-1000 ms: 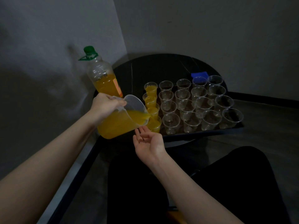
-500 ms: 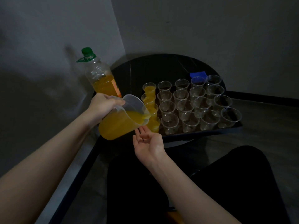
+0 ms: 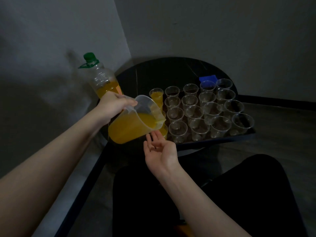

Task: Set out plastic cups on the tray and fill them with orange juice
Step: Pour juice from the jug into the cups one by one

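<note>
left hand [image 3: 114, 105] fingers curled round the handle of tilted jug [image 3: 135, 122] — right hand [image 3: 160, 148] loose, palm up, empty, under its spout | step: filling left column | next: steady pour into empty cups [image 3: 201, 108] | tray [image 3: 222, 140] right of jug: 20 cups, 16 empty; 1 bottle [image 3: 100, 79]
</note>
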